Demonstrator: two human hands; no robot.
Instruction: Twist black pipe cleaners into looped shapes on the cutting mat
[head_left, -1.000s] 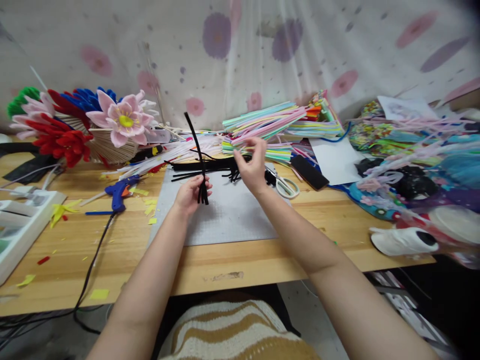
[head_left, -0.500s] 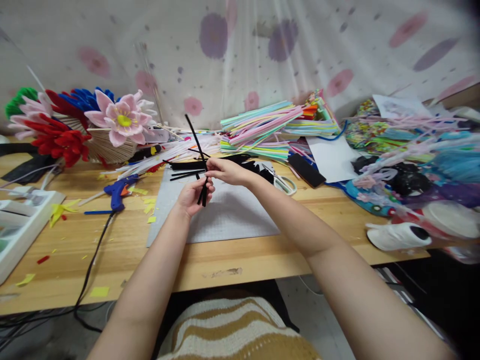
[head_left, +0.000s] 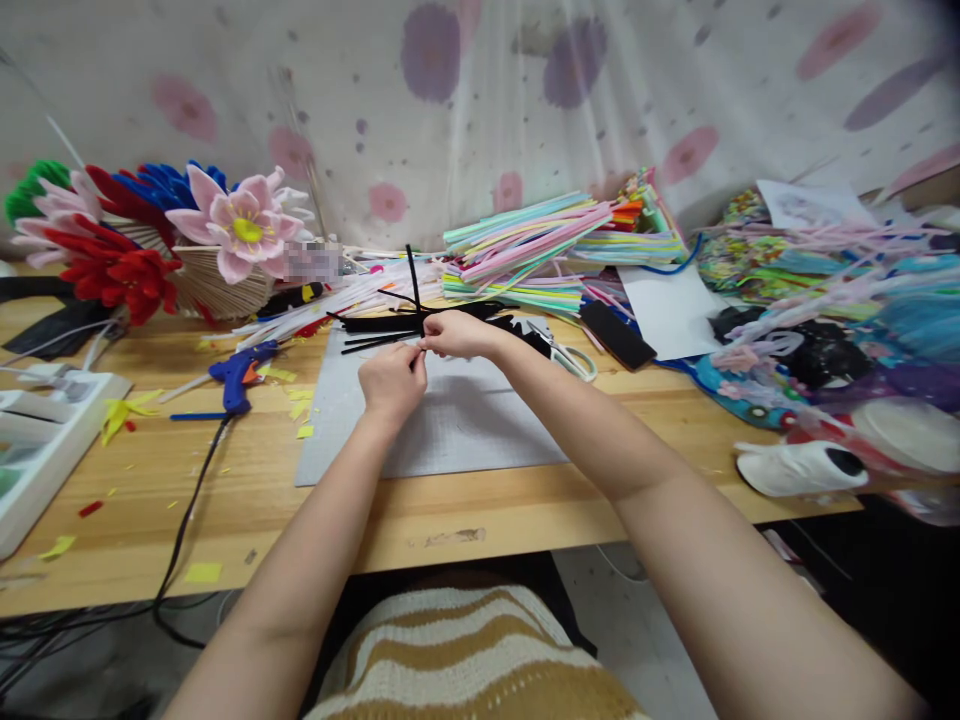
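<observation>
Over the grey cutting mat my two hands meet, fingertips almost touching. My left hand is closed, thumb against the curled fingers, round black pipe cleaners whose lower part is hidden by the hand. My right hand pinches at the same spot from the right. One black pipe cleaner sticks up from between the fingers. Behind the hands, more black pipe cleaners lie across the mat's far edge. Scissors with pale handles rest to the right of them.
A blue glue gun with its cord lies left, by yellow scraps. Fuzzy flowers stand back left. Bundles of pastel pipe cleaners are piled behind the mat. A black phone and a white thread spool are on the right.
My left hand has turned over, so its back now faces me and the lower black ends are hidden. The upright pipe cleaner has swung from leaning left to nearly vertical.
</observation>
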